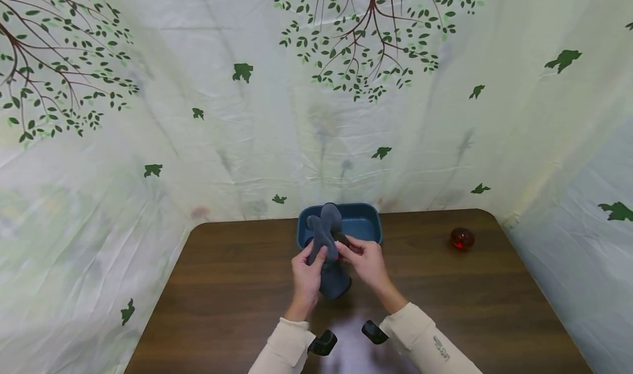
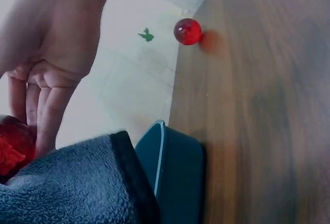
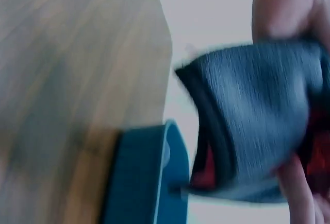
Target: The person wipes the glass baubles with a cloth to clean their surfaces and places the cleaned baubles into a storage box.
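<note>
Hands, left hand (image 1: 306,275) and right hand (image 1: 367,262), both grip a grey sock (image 1: 327,247) above the tabletop (image 1: 222,286), just near of a blue tray (image 1: 363,220).

The tub (image 1: 366,220) sits at the table's (image 1: 222,286) far edge, the ball (image 1: 462,238) well to its right

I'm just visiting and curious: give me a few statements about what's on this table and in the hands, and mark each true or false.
1. Both hands hold a grey sock. True: the left hand and the right hand both grip it.
2. The blue tray sits at the table's near edge. False: it sits at the far edge, by the wall.
3. A red ball lies alone on the table. True.
4. The red ball lies inside the tray. False: it rests on the wood, off to the right.
</note>
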Demonstrator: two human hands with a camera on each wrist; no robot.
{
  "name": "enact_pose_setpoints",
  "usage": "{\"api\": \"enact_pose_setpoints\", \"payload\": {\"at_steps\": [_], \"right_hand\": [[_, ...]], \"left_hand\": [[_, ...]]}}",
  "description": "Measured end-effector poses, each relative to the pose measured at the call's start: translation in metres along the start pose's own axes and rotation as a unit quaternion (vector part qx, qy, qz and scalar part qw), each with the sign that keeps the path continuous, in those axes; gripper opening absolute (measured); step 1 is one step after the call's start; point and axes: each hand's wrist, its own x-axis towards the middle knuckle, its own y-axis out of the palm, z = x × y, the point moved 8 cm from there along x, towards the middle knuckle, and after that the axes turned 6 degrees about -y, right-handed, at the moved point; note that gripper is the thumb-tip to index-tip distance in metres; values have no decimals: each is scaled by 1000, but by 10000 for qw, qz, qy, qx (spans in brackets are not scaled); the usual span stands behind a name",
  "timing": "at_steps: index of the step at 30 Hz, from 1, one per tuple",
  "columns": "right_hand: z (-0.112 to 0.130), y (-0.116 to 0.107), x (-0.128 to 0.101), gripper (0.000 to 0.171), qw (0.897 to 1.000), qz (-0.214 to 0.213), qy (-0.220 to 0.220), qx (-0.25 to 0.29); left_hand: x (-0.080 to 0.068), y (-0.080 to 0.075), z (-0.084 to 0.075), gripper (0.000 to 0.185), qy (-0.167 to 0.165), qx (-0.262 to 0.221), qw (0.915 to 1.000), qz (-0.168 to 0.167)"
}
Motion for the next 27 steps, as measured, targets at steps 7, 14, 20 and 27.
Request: {"api": "enact_pose_setpoints", "payload": {"at_steps": [7, 14, 20, 27], "right_hand": [[8, -7, 5, 56, 9816, 924, -1274, -1081], [20, -7, 5, 61, 9679, 931, -2057, -1106], [8, -8, 8, 43, 9932, 469, -977, -424], [-6, -10, 3, 37, 10000, -29, -7, 50]], "left_hand": [[4, -6, 3, 36, -444, -220, 9987, -132], [3, -2, 5, 36, -521, -256, 9983, 87], [2, 7, -1, 38, 55, -194, 9992, 336], [-2, 12, -2, 48, 328, 14, 9985, 434]]}}
